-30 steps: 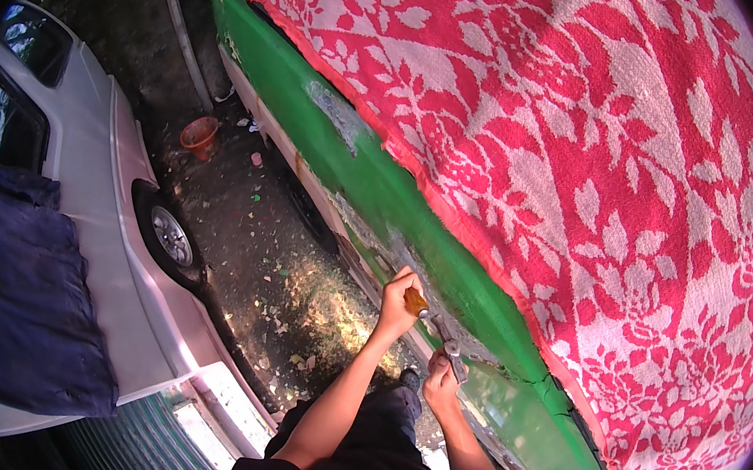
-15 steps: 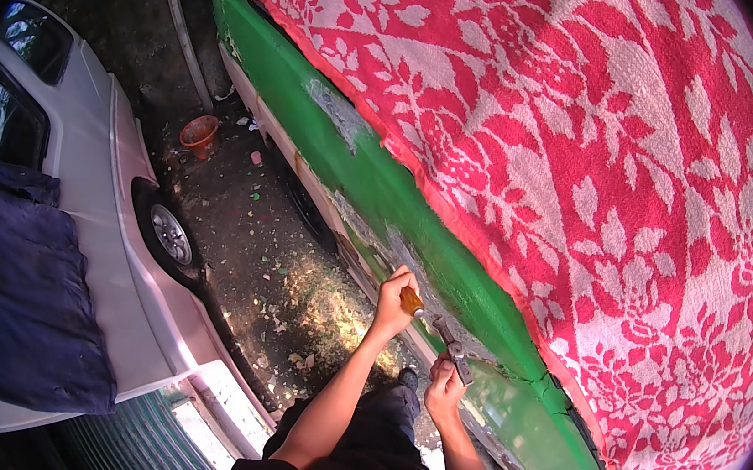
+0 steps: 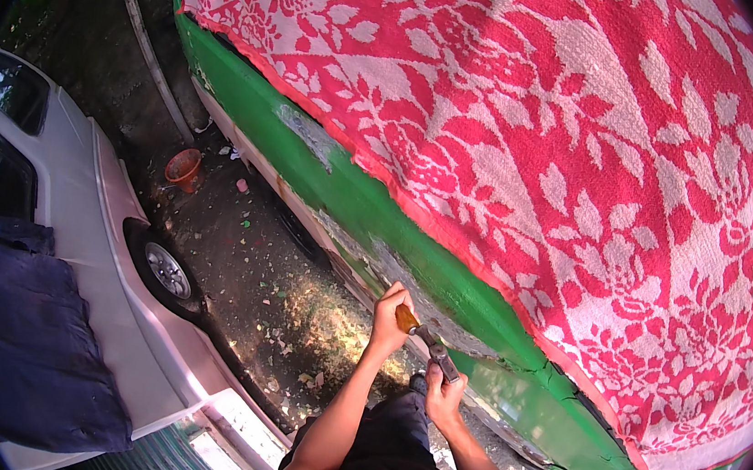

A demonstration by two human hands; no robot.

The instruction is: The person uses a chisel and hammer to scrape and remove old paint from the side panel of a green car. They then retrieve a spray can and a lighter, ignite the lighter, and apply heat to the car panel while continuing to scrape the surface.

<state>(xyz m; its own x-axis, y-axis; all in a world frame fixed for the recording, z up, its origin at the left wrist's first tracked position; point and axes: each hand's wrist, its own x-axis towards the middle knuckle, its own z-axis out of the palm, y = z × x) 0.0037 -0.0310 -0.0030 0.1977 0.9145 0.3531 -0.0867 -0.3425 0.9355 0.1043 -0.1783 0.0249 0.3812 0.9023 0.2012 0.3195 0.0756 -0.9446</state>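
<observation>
Leaning in over the side of a green car body [image 3: 371,200], I hold a tool by its amber handle [image 3: 404,319] in my left hand [image 3: 389,321]. Its fingers are wrapped round the handle; the far end of the tool is hidden, so its exact kind does not show. My right hand [image 3: 444,401] is closed on a hammer [image 3: 443,357], whose metal head is right at the butt of the amber handle. Whether they touch, I cannot tell. Beside both hands, the panel has a rough grey patch [image 3: 466,340] where green paint is gone.
A red and white floral cloth [image 3: 515,139] covers the top of the green car. To the left stands a pale car [image 3: 90,205] with a dark blue cloth [image 3: 27,327] over it. Between them, an orange pot [image 3: 183,167] and scattered debris lie on the ground.
The hammer head has moved left, from a little apart to right at the butt of the amber handle. My view has shifted slightly; both hands keep their hold.
</observation>
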